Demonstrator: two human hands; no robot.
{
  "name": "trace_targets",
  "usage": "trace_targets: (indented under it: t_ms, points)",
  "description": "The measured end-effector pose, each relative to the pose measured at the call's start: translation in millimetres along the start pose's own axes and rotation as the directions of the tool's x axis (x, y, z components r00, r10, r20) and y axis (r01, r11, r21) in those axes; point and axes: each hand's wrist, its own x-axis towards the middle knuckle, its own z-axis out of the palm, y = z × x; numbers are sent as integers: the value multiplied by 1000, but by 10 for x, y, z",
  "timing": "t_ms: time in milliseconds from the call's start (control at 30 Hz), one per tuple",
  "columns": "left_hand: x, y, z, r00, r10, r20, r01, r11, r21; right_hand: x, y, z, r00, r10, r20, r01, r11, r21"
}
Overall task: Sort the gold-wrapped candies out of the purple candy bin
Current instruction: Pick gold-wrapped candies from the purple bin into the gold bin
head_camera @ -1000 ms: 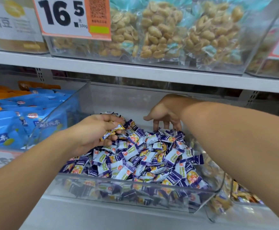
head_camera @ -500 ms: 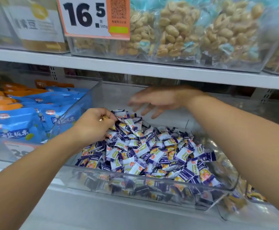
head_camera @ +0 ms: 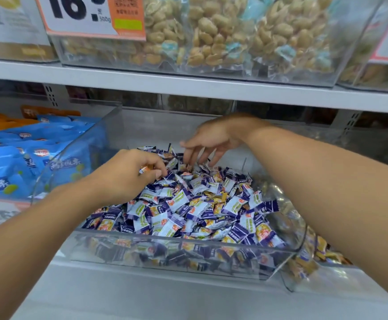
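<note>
Probing the rear of the purple candy bin [head_camera: 188, 257] at frame centre, the right hand [head_camera: 208, 140] dips spread fingertips into the pile; the left hand [head_camera: 128, 174] pinches gold-wrapped candies [head_camera: 145, 169]. Part wrappers gently, lifting only gold ones.

- A price card [head_camera: 91, 17] on the upper bin's front read "16", partly cut off, with "500g" and a QR code.
- Blue packets [head_camera: 33, 162] at left bore "板栗".
- Candy wrapper print was too small to read.

Blue snack packets [head_camera: 38, 158] fill the left bin — bagged peanuts [head_camera: 213, 35] and a price sign [head_camera: 91, 15] above.
</note>
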Motion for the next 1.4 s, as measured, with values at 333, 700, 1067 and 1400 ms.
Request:
trace_targets:
  t_ms: [333, 700, 1067, 1400]
  points:
    - [56, -34, 3, 1000, -14, 8, 12, 985, 171, 91, -116, 169, 940, -45, 338, 33, 999, 43]
    - [51, -134, -77, 984, -89, -154, 131, 948, 290, -133, -139, -28, 973, -106, 203, 93, 993, 71]
    - [64, 148, 78, 950, -66, 304, -20, 963, 270, 22, -101, 98, 972, -128, 196, 113, 990, 83]
    - [82, -47, -113, 974, -193, 121, 117, 880, 461, 59, -118, 353, 893, 375, 248, -160, 780, -605]
